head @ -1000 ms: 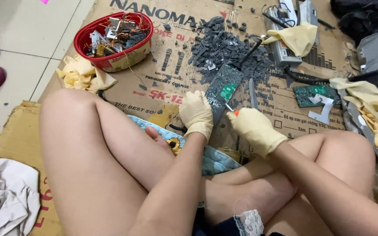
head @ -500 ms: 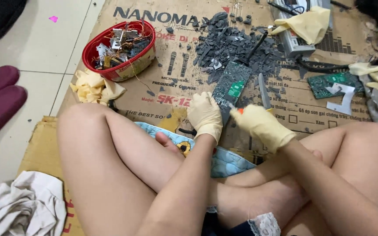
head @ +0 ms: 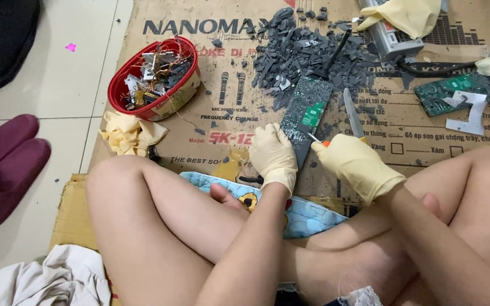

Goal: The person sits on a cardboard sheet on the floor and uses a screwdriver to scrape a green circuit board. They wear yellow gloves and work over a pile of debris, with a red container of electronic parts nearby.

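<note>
A long dark circuit board (head: 304, 113) with a green patch lies on flattened cardboard (head: 211, 130) in front of my crossed legs. My left hand (head: 274, 156), in a cream rubber glove, presses on the board's near end. My right hand (head: 355, 164), gloved the same way, is closed around a small tool with an orange handle and a thin metal tip (head: 316, 139) that touches the board's near right edge. A knife (head: 351, 112) lies just right of the board.
A heap of dark broken plastic chips (head: 307, 48) lies beyond the board. A red basket (head: 121, 85) of scrap parts stands at the left, crumpled yellow gloves (head: 129, 135) beside it. Another green board (head: 446, 90), maroon slippers (head: 4, 167) and a pale cloth (head: 58, 277) surround me.
The camera view has tilted and shifted toward the left, so the scene sits further right. Both hands stay on the board's near end, the tool tip still at its edge.
</note>
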